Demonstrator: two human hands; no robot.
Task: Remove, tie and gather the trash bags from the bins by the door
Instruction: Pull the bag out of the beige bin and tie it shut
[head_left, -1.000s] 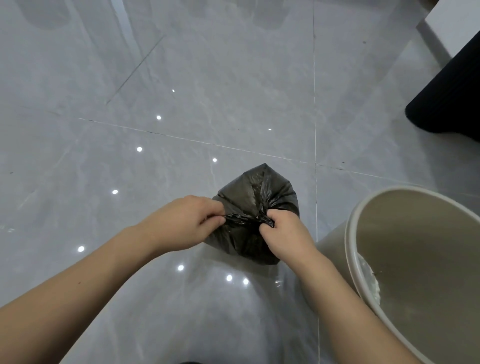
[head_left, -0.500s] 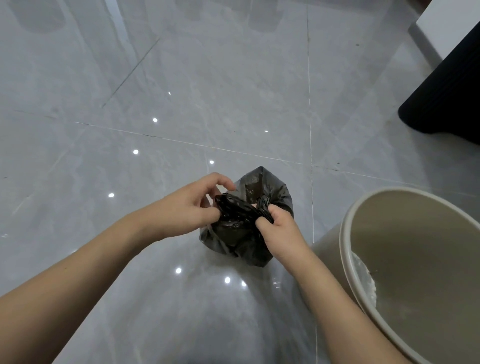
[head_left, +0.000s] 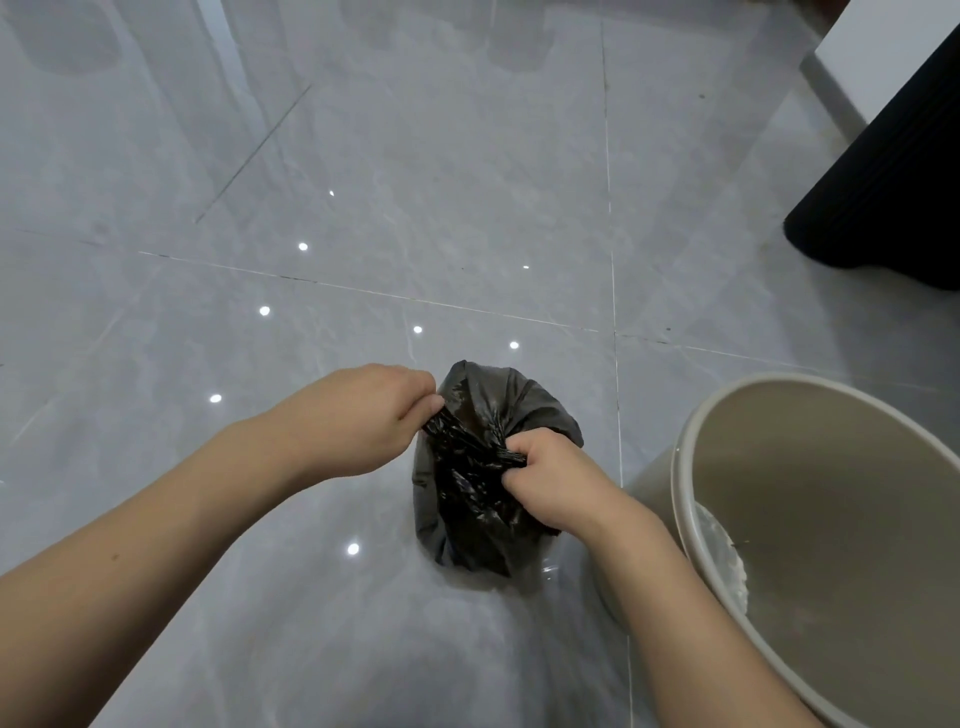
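Observation:
A small black trash bag (head_left: 480, 506) stands on the glossy grey tile floor at the centre. My left hand (head_left: 358, 415) pinches one twisted strand of the bag's neck at its upper left. My right hand (head_left: 550, 483) grips the other strand at the bag's right side. The twisted plastic runs taut between both fists. A beige round bin (head_left: 691, 499) stands open just right of the bag, with no liner in it and a pale patch at its bottom.
A black object (head_left: 893, 197) stands on the floor at the upper right, beside a white panel (head_left: 878, 47). Grey tiles (head_left: 415, 182) with ceiling light reflections stretch to the left and ahead.
My hands went from a tight pull, to fingers loosened on the neck, to a grip on two strands drawn apart. The bag now sits a little lower in view.

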